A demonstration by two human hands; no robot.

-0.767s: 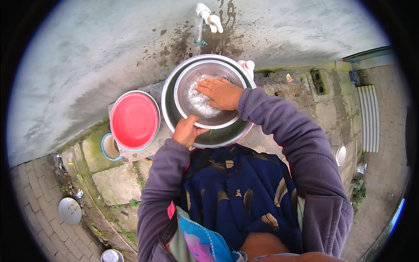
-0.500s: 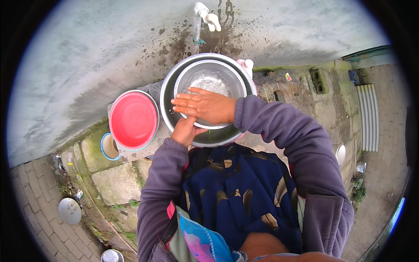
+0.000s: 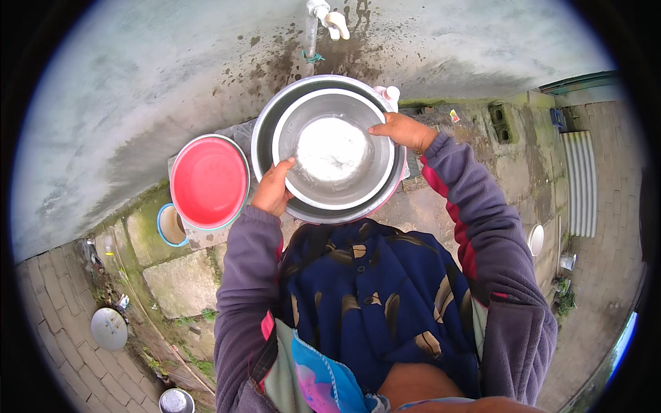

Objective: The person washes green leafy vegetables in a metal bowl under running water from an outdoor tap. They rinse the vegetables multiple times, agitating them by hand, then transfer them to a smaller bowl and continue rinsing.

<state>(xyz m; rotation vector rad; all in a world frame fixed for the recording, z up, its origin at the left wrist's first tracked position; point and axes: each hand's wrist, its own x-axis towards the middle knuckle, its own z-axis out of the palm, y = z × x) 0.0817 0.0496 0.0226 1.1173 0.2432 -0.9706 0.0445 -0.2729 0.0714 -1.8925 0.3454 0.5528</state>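
Observation:
A steel bowl [image 3: 335, 150] with foamy water in its bottom sits inside a larger steel basin [image 3: 267, 131]. My left hand [image 3: 273, 189] grips the bowl's near-left rim. My right hand [image 3: 404, 129] holds its right rim. Both bowls are below a white tap [image 3: 329, 18] on a wet grey wall. A red bowl [image 3: 208, 180] stands to the left of the basin.
A small blue-rimmed cup [image 3: 169, 224] lies left of the red bowl. Mossy stone slabs [image 3: 177, 282] and brick paving lie below. A round metal lid [image 3: 109, 328] and a metal pot [image 3: 175, 401] lie lower left. A white container [image 3: 391, 93] stands behind the basin.
My right hand has left the inside of the steel bowl and moved to its right rim. My left hand has kept its hold on the near-left rim.

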